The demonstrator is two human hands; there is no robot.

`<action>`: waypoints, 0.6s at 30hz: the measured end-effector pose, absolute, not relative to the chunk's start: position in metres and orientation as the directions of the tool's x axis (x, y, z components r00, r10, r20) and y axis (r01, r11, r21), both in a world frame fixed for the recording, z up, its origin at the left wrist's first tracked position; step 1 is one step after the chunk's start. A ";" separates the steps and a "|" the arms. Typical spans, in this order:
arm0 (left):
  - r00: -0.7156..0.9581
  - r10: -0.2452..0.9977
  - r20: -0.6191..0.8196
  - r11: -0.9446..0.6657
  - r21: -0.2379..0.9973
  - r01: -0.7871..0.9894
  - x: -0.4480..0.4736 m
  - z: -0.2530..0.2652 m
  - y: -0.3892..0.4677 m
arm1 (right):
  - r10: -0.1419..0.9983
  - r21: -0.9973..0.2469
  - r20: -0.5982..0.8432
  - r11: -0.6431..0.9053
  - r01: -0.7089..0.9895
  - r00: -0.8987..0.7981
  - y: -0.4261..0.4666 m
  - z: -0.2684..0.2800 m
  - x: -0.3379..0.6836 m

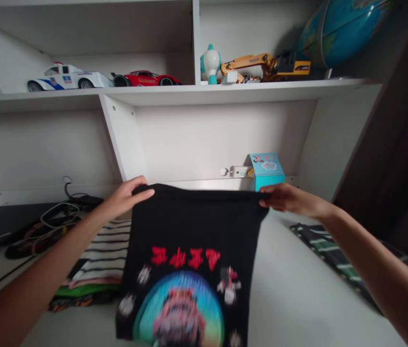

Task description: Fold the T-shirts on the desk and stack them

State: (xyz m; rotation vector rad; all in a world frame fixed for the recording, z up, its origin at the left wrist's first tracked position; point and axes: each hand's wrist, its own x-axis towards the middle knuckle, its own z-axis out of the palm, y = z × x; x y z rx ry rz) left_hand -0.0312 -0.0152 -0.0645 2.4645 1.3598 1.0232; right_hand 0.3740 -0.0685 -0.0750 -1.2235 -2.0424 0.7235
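A black T-shirt with red letters and a round colourful print is stretched out over the white desk. My left hand pinches its far left corner. My right hand pinches its far right corner. The far edge of the shirt runs straight between the two hands. Its near end runs out of the bottom of the picture. The print looks blurred.
A pile of folded clothes, striped on top, lies left of the shirt. Cables and a dark flat thing lie further left. A green checked cloth lies at the right. A teal box stands behind. Toy cars, an excavator and a globe fill the shelf.
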 end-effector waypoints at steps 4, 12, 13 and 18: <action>0.258 0.754 0.604 -0.583 0.434 0.687 -0.005 0.002 0.044 | 0.847 -0.712 0.531 0.450 0.539 -0.005 0.000 -0.024 0.375; 0.379 0.395 0.837 -0.684 -0.008 0.729 -0.006 0.084 -0.012 | 0.386 -0.363 0.912 0.597 0.716 0.140 -0.083 0.024 0.385; 0.416 0.422 0.805 -0.702 -0.001 0.712 -0.005 0.070 -0.022 | 0.388 -0.323 0.915 0.539 0.778 0.110 -0.099 0.009 0.390; 0.729 0.636 0.252 -0.765 0.081 0.639 0.015 -0.049 -0.077 | 0.737 -0.269 0.674 0.304 0.914 -0.047 -0.152 -0.116 0.431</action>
